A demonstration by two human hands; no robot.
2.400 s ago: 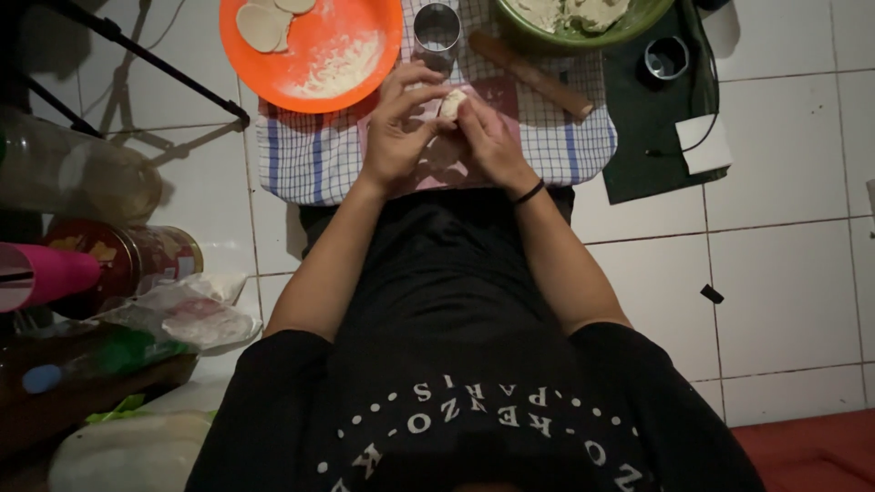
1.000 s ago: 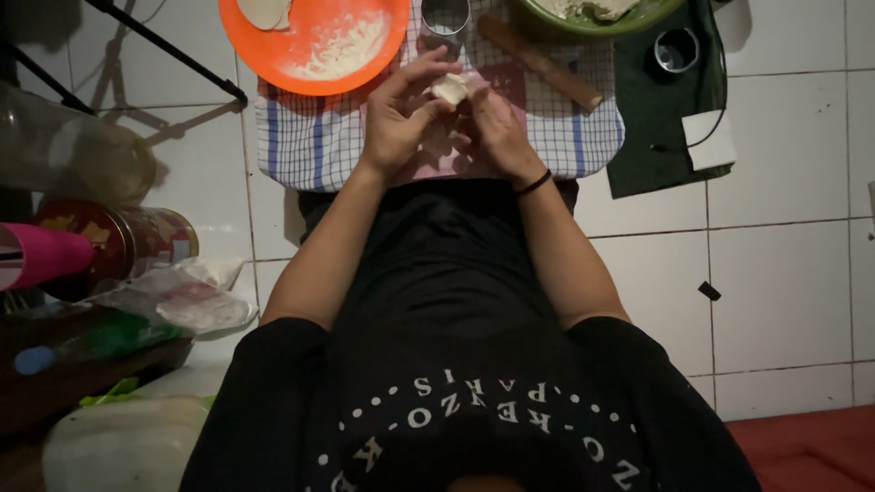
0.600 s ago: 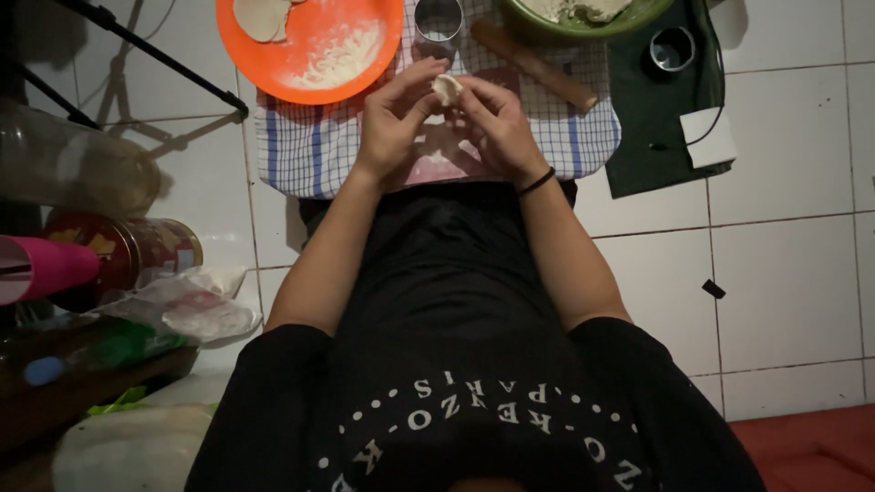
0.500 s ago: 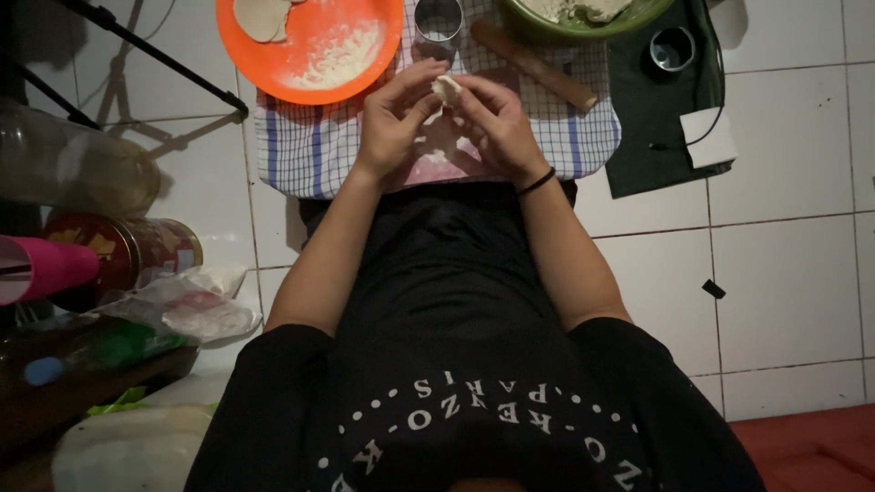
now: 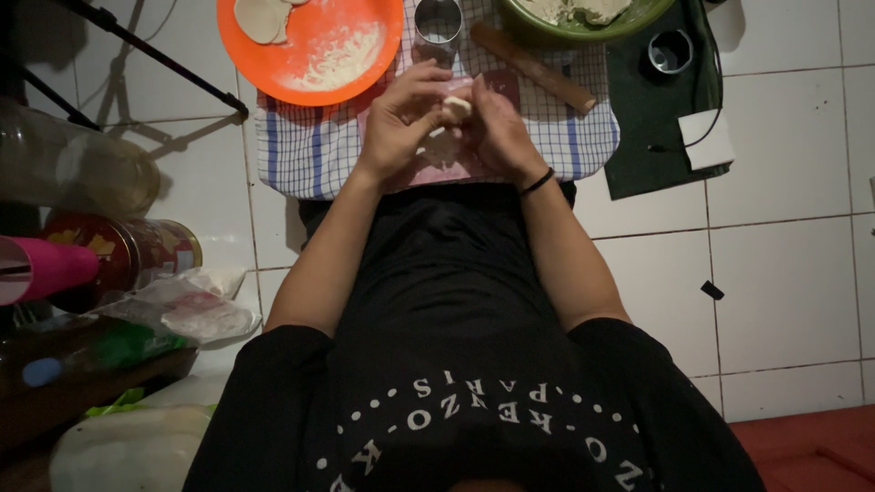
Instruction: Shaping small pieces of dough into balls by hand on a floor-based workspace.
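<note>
Pinching a small dough piece [image 5: 456,107], both hands' fingers close on it. Left hand [image 5: 403,118] and right hand [image 5: 499,132] meet above the checked cloth [image 5: 310,146].

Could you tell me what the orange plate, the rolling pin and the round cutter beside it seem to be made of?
The orange plate looks like plastic: a bright, even colour with a dull sheen, dusted with flour. The rolling pin appears to be wood, brown and matte. The round cutter seems to be metal, since its thin rim glints grey, though the dim light leaves that open.
</note>
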